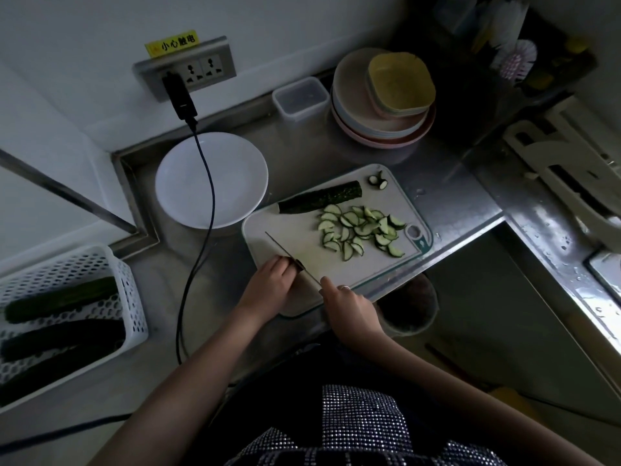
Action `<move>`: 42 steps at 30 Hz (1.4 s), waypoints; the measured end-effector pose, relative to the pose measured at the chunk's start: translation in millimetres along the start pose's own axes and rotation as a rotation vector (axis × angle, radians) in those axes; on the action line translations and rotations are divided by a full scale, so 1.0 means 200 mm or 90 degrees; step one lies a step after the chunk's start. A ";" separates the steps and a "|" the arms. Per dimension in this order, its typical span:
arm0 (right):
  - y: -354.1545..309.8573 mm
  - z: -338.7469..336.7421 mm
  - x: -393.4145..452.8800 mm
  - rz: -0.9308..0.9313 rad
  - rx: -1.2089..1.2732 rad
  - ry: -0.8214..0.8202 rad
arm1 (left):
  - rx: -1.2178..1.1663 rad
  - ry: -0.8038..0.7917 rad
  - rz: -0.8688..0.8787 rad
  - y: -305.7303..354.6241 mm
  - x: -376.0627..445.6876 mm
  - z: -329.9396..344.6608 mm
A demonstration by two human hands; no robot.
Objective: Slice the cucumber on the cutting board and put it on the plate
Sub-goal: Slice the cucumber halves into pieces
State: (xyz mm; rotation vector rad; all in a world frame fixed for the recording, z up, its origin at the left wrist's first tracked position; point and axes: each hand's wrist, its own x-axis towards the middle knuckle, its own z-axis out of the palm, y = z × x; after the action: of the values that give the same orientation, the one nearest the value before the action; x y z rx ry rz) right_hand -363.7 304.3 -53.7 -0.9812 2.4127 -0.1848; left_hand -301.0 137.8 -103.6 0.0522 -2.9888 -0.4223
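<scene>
I am logging: left hand (pixel 268 284) pinning a dark cucumber stub (pixel 298 265); right hand (pixel 349 306) gripping the thin steel knife (pixel 285 252) on the pale plastic cutting board (pixel 295 230); white round plate (pixel 235 163) lying just beside.

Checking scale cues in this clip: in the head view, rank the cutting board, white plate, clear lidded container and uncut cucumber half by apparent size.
1. cutting board, largest.
2. white plate, clearly smaller in area than the board.
3. uncut cucumber half and clear lidded container: they look about alike, and the container lies farther from the camera, so I leave them unranked.
</scene>
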 end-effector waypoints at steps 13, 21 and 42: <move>-0.02 -0.01 0.00 0.016 -0.044 -0.029 | -0.021 0.021 0.004 -0.01 -0.02 0.03; 0.03 -0.01 -0.03 0.038 0.046 0.078 | -0.024 0.050 -0.011 -0.01 -0.07 0.04; 0.00 0.04 0.01 0.020 0.032 -0.020 | -0.012 0.067 -0.006 -0.02 -0.08 0.03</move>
State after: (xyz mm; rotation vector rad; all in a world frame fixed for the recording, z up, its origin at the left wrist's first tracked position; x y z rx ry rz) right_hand -361.4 304.1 -61.4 -0.9155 2.3815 -0.2158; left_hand -286.8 136.0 -112.8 0.0837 -2.8815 -0.4356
